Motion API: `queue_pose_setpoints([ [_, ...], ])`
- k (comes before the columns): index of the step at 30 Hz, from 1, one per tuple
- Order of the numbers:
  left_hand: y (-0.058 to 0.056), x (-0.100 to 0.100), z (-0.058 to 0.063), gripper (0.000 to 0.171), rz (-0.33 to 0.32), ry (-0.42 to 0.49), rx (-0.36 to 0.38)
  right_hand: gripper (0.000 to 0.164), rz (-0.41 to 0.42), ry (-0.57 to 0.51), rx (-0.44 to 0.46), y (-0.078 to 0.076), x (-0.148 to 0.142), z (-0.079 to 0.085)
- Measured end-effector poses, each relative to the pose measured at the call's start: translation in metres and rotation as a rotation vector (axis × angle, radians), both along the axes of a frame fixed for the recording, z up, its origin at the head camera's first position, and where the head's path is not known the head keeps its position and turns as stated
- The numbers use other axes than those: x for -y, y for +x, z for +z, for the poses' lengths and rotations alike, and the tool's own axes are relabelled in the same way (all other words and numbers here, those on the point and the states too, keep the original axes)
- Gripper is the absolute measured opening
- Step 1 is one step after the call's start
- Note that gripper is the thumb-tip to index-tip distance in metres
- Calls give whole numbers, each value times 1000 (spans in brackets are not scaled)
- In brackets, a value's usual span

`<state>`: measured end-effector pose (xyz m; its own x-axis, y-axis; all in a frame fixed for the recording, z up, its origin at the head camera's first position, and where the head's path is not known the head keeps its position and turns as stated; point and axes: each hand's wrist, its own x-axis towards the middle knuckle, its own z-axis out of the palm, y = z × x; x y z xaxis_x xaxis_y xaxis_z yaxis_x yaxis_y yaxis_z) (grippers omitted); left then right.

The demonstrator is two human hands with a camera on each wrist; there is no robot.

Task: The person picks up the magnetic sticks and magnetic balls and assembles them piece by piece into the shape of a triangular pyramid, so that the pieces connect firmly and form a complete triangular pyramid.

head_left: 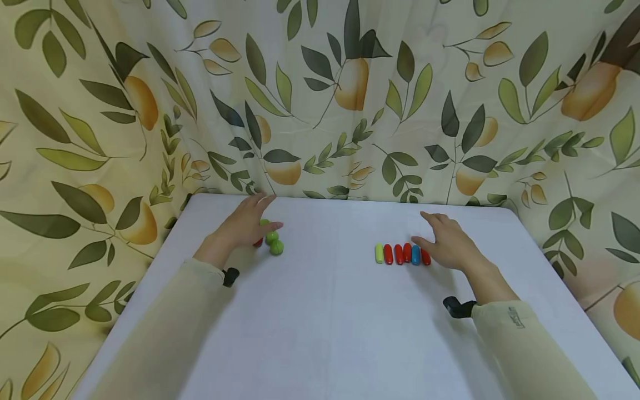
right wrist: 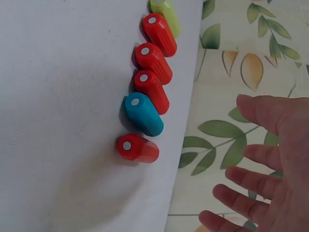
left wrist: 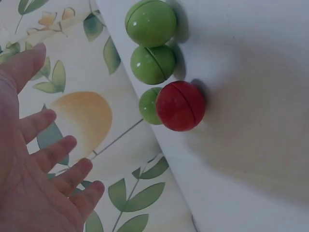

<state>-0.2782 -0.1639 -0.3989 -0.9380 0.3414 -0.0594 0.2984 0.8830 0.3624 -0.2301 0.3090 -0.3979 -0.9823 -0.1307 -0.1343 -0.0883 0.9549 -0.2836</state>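
On the left of the table, my left hand (head_left: 245, 221) hovers over a small group of balls with its fingers spread, holding nothing. In the left wrist view, a red ball (left wrist: 181, 106) sits against a small green ball (left wrist: 148, 106), beside two more green balls (left wrist: 151, 23); each has a seam line. My right hand (head_left: 450, 241), fingers extended and holding nothing, is above the right end of a row of short cylinders. The row has a yellow-green cylinder (head_left: 379, 253), several red cylinders (right wrist: 153, 92) and a blue cylinder (right wrist: 144, 114). A pale dot marks the red and blue ends.
A white-covered table (head_left: 320, 322) stretches under both arms. Behind it and along the sides hangs a curtain (head_left: 320, 155) printed with leaves and fruit. Black straps (head_left: 460, 307) show at both wrists.
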Motion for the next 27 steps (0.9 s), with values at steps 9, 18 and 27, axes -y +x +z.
queue_pose_setpoints([
  [9,5,1,-15,77,22,69,-5,83,-61,-59,10,5,-9,-8],
  [18,16,1,-16,70,23,148,2,81,-99,-87,23,5,-16,-20],
  [27,24,-2,-21,62,35,196,-2,70,-141,-140,11,14,-18,-31],
])
